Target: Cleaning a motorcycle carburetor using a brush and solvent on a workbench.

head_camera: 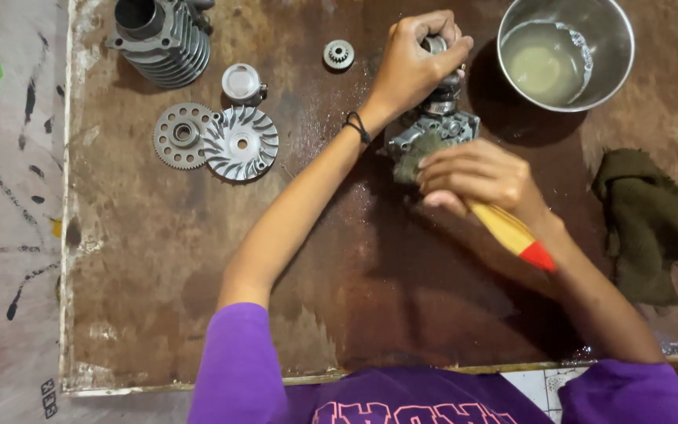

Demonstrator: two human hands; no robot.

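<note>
The greasy grey metal engine part (437,126) stands mid-board, left hand (417,63) clenched on its top, right hand (480,177) wrapped around a yellow-handled brush (512,232) scrubbing its base, seemingly half-cleaned, beside a steel bowl of cloudy liquid (565,55).

Rusty matt metal tray (158,314), wet patches; glossy steel bowl (614,31); dull grey cast-metal engine part (441,126); wooden brush handle (512,232); rough olive cloth (653,220).
</note>
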